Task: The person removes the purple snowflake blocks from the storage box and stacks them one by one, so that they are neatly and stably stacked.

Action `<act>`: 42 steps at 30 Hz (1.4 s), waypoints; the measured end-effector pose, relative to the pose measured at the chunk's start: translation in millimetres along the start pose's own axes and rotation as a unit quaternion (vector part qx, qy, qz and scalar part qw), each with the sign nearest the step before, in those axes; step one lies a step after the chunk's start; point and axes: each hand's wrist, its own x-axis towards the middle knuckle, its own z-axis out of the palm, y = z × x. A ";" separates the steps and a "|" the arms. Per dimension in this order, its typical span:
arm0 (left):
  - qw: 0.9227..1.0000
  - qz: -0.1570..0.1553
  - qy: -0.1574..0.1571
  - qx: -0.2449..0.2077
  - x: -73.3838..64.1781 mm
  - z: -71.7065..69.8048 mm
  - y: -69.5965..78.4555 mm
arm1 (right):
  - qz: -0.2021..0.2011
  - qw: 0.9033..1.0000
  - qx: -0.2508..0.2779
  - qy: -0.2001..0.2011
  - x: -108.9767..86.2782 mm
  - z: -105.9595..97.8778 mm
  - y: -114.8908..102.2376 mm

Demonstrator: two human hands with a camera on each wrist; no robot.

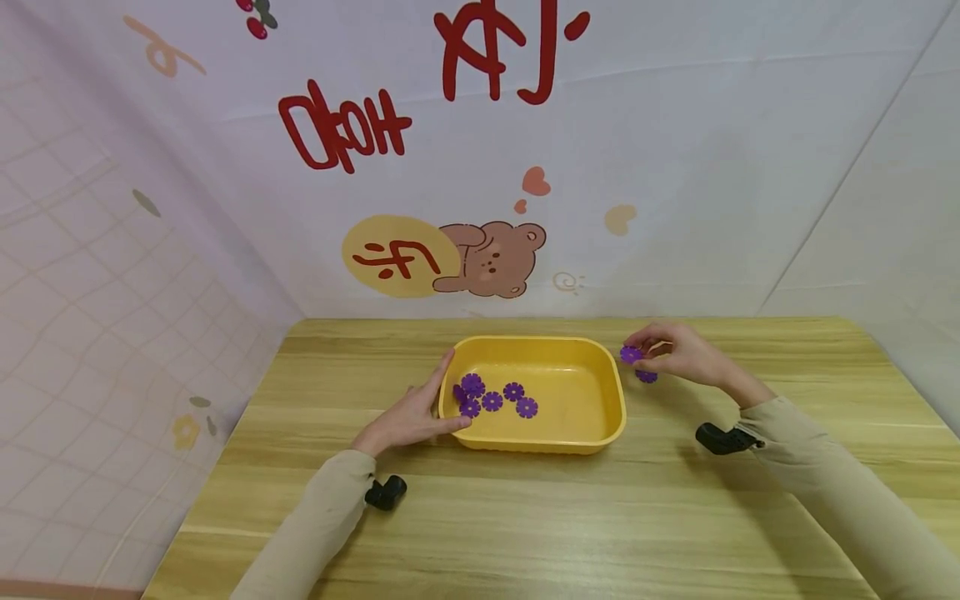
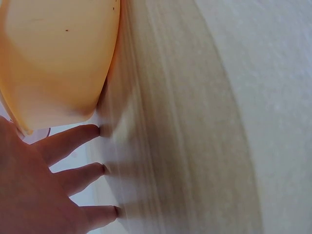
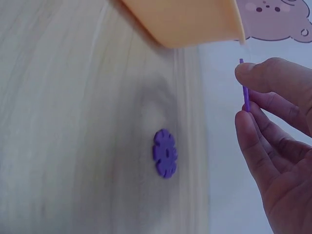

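A purple snowflake disc (image 1: 631, 354) is pinched in the right hand (image 1: 681, 355), with a second disc (image 3: 165, 161) below it on the wood-grain table (image 1: 540, 517). The left hand (image 1: 411, 417), spread wide, touches the yellow basin (image 1: 540, 447) between the hands; more purple discs (image 1: 492, 395) lie inside, toward that hand. Beyond both hands stands a white backdrop (image 1: 675, 125) printed with a brown bear (image 1: 506, 265) and red lettering (image 1: 492, 62).

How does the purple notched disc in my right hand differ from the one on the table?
The held purple notched disc is pinched aloft; the tabletop purple notched disc lies flat. The right-wrist view shows the held disc edge-on, the tabletop disc's face. Both are purple.
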 end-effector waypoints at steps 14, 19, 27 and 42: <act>1.000 0.006 -0.002 -0.001 -0.4 -1.2 1.0 | 0.007 1.000 -0.001 0.014 -12.6 -2.3 19.4; 1.000 0.011 0.000 0.000 -0.3 -0.4 -0.2 | 0.011 1.000 -0.009 0.022 -16.4 -4.2 25.1; 1.000 0.006 0.001 0.002 -1.3 -0.6 0.4 | 0.024 1.000 -0.003 0.019 -21.2 -2.5 33.9; 1.000 0.003 0.002 -0.003 -0.5 0.6 0.4 | 0.072 0.996 -0.045 0.008 -26.0 4.3 42.6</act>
